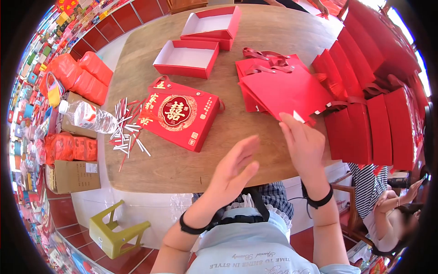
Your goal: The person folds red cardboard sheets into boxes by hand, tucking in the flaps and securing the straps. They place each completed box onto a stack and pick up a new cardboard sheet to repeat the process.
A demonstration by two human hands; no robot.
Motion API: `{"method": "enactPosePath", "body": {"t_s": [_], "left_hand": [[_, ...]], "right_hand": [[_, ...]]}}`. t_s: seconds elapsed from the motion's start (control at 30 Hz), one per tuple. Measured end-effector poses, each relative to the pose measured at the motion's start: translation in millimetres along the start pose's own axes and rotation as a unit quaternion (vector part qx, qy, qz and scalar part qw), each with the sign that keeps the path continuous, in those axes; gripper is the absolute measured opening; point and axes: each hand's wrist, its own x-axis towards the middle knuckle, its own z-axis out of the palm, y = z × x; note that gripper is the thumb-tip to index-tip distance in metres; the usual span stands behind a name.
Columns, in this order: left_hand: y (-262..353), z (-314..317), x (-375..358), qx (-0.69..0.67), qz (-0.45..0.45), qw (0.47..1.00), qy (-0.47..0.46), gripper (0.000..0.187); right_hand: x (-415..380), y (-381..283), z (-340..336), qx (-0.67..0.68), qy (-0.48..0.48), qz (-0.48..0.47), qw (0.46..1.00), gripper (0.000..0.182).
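My left hand hovers over the front of the wooden table with its fingers apart, holding nothing. With bent fingers, my right hand pinches the near corner of a flat red gift bag, where a small white patch shows. That bag lies on top of other flat red bags, their dark red ribbon handles pointing to the far side. Left of them lies a red gift box with gold characters and a ribbon handle.
Two open red box parts with white insides stand farther back. Red and white sticks and a plastic bottle lie at left. Standing red bags line the right edge. A green stool and another person are beyond the table.
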Motion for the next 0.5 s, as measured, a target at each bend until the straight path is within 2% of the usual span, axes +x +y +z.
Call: {"method": "enactPosePath", "body": {"t_s": [0.03,0.07,0.17,0.3,0.37,0.5], "left_hand": [[-7,11,11,-0.144,-0.025,0.989,0.003,0.046],[-11,17,22,-0.146,-0.025,0.989,0.001,0.046],[-20,30,52,-0.256,-0.109,0.960,-0.002,0.049],[-21,42,56,-0.236,-0.122,0.963,0.040,0.053],[-19,46,55,-0.206,-0.090,0.966,0.126,0.057],[-20,45,57,-0.189,-0.103,0.966,0.146,0.061]], "right_hand": [[-7,0,3,0.006,0.015,0.006,1.000,0.028],[-13,1,8,0.004,0.015,0.006,1.000,0.028],[-26,2,20,0.099,-0.010,0.063,0.993,0.025],[-35,0,22,0.114,-0.067,0.091,0.987,0.029],[-39,-3,23,0.137,-0.061,0.100,0.984,0.030],[-44,-9,24,0.163,-0.053,0.121,0.978,0.033]]}}
